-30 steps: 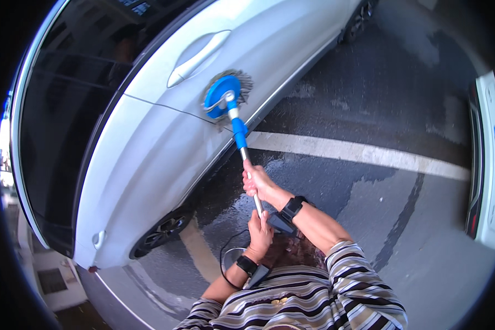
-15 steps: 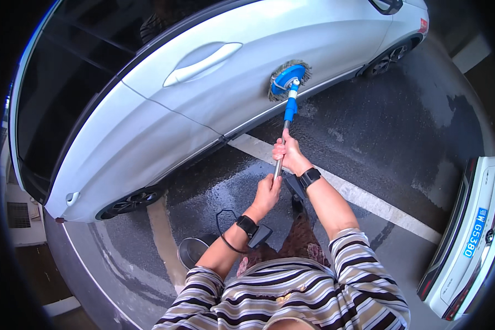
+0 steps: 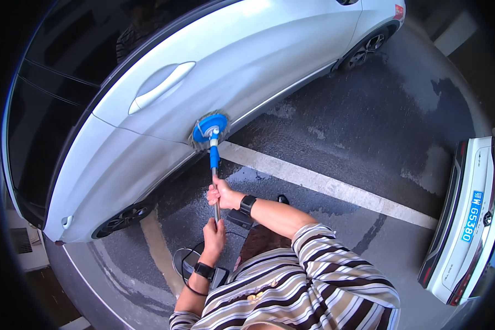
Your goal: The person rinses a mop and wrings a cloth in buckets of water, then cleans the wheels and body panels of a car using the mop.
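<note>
A long-handled car wash mop (image 3: pixel 210 127) with a blue plate and grey fringe rests against the lower door of a white car (image 3: pixel 258 49). Both my hands are closed round its metal pole. My right hand (image 3: pixel 224 193) grips higher up, close below the blue collar. Lower down, my left hand (image 3: pixel 214 237) wraps the end of the pole. The fringe touches the door panel near the seam between two doors, below and right of the white door handle (image 3: pixel 162 88). A dark band with a small device sits on each wrist.
Behind my left forearm a bucket (image 3: pixel 182 262) stands on the wet dark ground. White painted lines (image 3: pixel 324 184) cross the floor. The car's wheels (image 3: pixel 124 221) are at the lower left and upper right. Another white car (image 3: pixel 467 220) is parked at the right.
The mop head has slid left and down along the door, toward the seam. Both hands have moved left with the pole, still gripping it, and my body has turned.
</note>
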Demonstrator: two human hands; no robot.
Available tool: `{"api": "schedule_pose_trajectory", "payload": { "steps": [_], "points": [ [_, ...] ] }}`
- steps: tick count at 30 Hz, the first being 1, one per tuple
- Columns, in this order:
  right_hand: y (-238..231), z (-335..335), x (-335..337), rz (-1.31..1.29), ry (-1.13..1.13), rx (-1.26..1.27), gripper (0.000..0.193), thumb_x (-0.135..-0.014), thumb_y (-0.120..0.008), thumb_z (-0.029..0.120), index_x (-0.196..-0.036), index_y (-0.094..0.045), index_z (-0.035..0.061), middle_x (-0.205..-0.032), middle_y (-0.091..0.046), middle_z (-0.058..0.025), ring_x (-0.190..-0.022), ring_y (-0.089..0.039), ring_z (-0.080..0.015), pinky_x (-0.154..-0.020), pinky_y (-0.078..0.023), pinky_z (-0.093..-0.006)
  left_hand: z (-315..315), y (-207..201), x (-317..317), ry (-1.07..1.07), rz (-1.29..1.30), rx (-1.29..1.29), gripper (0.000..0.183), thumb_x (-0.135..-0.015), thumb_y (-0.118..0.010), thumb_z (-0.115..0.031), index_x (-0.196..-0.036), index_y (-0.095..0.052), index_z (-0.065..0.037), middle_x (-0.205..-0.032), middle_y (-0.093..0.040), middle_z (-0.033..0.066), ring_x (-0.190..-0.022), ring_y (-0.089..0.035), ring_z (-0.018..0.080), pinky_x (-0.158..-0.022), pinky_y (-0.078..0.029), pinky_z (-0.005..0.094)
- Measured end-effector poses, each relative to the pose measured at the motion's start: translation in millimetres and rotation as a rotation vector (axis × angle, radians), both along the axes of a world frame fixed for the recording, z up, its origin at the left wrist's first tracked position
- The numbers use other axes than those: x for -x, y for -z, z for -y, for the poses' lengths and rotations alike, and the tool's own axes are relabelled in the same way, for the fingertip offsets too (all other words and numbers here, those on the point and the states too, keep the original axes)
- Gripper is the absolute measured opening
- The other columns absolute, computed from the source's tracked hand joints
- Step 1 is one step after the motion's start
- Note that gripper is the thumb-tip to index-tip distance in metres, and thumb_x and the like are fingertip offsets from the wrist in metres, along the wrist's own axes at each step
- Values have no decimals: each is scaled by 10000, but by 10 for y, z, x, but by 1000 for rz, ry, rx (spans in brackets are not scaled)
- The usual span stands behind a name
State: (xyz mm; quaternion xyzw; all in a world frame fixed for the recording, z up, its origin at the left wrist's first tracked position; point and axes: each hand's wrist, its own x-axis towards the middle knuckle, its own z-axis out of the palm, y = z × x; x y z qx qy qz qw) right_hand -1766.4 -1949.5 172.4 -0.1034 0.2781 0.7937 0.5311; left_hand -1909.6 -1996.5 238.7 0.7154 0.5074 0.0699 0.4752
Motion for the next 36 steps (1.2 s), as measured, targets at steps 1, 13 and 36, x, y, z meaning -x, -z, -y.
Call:
{"api": "schedule_pose_trajectory", "payload": {
  "steps": [1,13,36],
  "points": [
    [3,4,19,35,5,-8,482,-792,-369,576,-584,-329,143,-429,-230,65,-349,-216,-62,-357,-205,-217,9,36,24,20,-24,-54,193,-804,-486,-125,-705,-462,39,-512,-486,155,-441,-498,242,-422,-364,353],
    [401,256,-1352,114,156,22,534,-742,-360,647,-529,-318,159,-436,-207,72,-359,-196,-62,-349,-175,-214,29,227,-1346,235,-17,-175,220,-794,-494,-145,-700,-457,50,-570,-500,235,-564,-528,397,-484,-382,419],
    [292,922,-4339,182,207,184,545,-780,-297,624,-524,-307,143,-424,-206,62,-334,-229,-61,-319,-199,-210,453,553,-4150,199,174,153,288,-790,-491,-206,-700,-519,66,-636,-533,255,-658,-550,393,-582,-417,417]
  ]
}}
